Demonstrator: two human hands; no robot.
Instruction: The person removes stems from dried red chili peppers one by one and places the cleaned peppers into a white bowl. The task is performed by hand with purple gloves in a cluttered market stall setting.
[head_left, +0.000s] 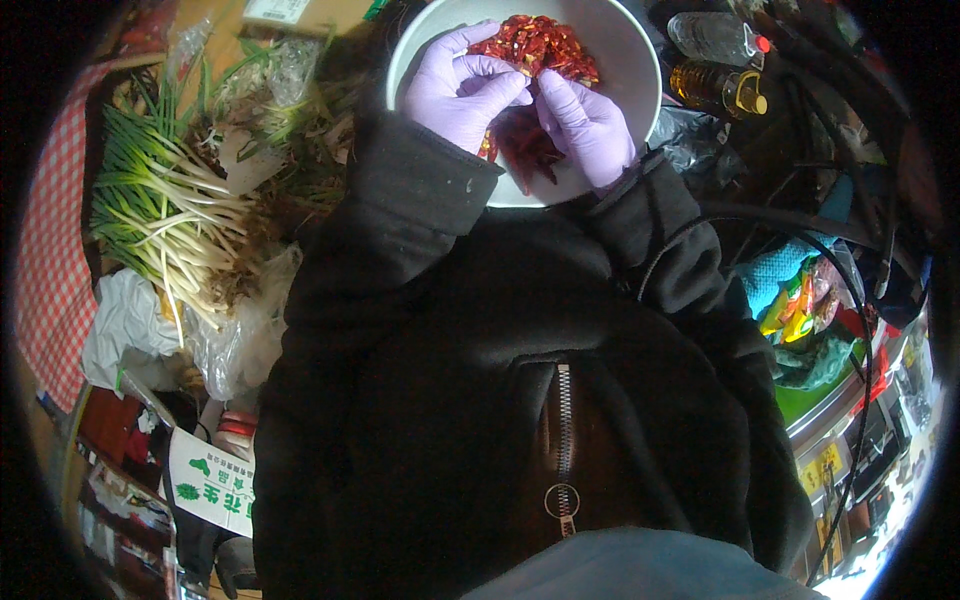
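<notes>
A pale metal basin at the top of the view holds dried red chilies. Cut chili pieces with yellowish seeds are heaped at its far side, and longer, darker whole chilies lie at the near side. Over the basin, my left hand and my right hand wear lilac gloves, with fingertips almost meeting. Both pinch a small dried chili between thumb and fingers; most of it is hidden by the gloves.
Left lies a pile of scallions with loose roots, beside plastic bags and a red checked cloth. On the right are a clear bottle, an oil bottle, a black bag and a black cable.
</notes>
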